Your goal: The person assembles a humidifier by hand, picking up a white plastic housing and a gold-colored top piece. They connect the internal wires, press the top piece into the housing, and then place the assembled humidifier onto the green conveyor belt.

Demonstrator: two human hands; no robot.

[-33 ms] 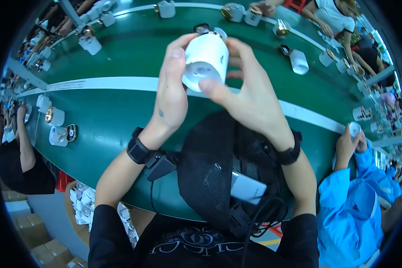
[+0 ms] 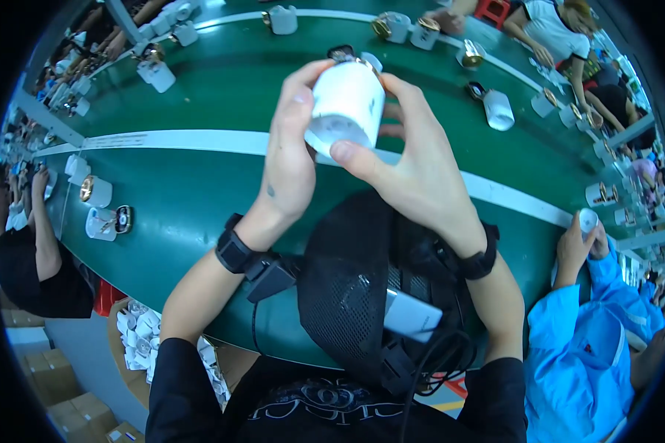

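I hold a white cylindrical housing [image 2: 347,102] up over the green table, tilted so that its round bottom faces partly toward me. A dark part and a thin gold-coloured rim show at its far end. My left hand [image 2: 291,140] presses against its left side. Around the right side curl the fingers of my right hand [image 2: 414,148], with the thumb on the lower edge of the bottom. Some of the right fingers are hidden behind the housing.
Below my hands a black mesh bag [image 2: 343,295] lies at the table edge. Similar white housings [image 2: 498,111] stand about the green table [image 2: 199,184]. At the right a person in blue [image 2: 576,354] works; a carton of white pieces [image 2: 137,336] is at lower left.
The housing has tipped slightly in my hands, so less of its bottom shows. The whole view has shifted a little. Both hands keep their hold.
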